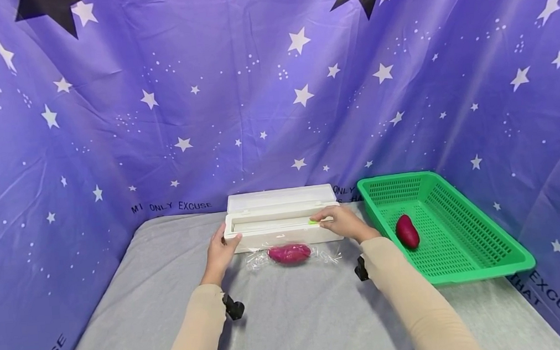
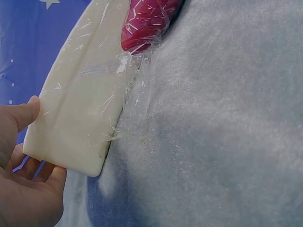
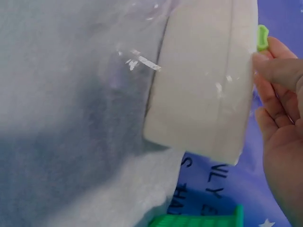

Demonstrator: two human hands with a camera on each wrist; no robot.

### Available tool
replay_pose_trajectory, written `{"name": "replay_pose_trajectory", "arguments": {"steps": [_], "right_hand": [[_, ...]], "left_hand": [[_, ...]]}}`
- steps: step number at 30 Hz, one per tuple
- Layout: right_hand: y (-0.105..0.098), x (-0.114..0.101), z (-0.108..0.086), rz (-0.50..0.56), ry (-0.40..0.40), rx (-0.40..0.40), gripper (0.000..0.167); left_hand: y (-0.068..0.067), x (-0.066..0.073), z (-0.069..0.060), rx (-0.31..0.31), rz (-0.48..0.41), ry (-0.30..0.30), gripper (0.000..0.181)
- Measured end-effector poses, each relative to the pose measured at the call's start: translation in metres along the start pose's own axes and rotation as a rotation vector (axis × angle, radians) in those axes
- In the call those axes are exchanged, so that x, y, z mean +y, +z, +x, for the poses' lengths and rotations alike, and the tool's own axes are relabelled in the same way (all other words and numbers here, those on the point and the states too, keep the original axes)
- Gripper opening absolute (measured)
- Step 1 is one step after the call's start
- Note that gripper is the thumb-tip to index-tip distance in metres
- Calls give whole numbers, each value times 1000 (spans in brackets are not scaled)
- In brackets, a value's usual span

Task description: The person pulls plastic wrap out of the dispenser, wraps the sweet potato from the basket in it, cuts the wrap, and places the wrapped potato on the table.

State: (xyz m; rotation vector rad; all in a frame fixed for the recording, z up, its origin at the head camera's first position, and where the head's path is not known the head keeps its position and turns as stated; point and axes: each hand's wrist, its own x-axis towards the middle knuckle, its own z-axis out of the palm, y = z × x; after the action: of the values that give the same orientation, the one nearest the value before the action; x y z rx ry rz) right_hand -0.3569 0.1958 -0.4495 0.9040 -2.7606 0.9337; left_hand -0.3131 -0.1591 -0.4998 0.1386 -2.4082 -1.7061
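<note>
A white cling film dispenser [image 1: 285,238] lies along the back of the table with its lid [image 1: 282,198] raised. My left hand [image 1: 220,253] grips the dispenser's left end, thumb on the front edge and fingers round the end face. At the right part of the top edge, my right hand [image 1: 345,222] pinches a small green slide cutter [image 1: 313,222], seen also in the right wrist view. Before the dispenser lies a purplish-red oblong, like a sweet potato [image 1: 289,254], under clear cling film [image 1: 256,259]. The film spreads past both its ends and up the dispenser's front.
A green plastic basket [image 1: 489,276] stands at the right, close to my right forearm, with a second purplish-red oblong [image 1: 407,232] in it. Grey cloth [image 1: 293,324] covers the table. A purple star-printed curtain [image 1: 262,87] hangs behind and on both sides.
</note>
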Motion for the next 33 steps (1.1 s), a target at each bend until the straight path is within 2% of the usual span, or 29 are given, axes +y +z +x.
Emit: {"name": "replay_pose_trajectory", "arguments": {"steps": [4,7,11,15,21,33], "right_hand": [[2,-5,5,-20,-62,-32,31],[2,-9,8,-48,-79,-38,32],[2,-15,9,-38,-37,-39,24],[3,-18,11,-30,8,-23,24],[6,-19,15,-54,15,9,18],[13,-22,24,-38,13,-7,12]], "left_hand": [[0,0,-1,0,-4,-7,73],[0,1,-2,0,-7,-12,73],[-1,2,-2,5,-10,-9,73],[0,1,-1,9,-6,-5,73],[1,0,0,11,9,-1,72],[1,1,-1,5,-25,-13,73]]}}
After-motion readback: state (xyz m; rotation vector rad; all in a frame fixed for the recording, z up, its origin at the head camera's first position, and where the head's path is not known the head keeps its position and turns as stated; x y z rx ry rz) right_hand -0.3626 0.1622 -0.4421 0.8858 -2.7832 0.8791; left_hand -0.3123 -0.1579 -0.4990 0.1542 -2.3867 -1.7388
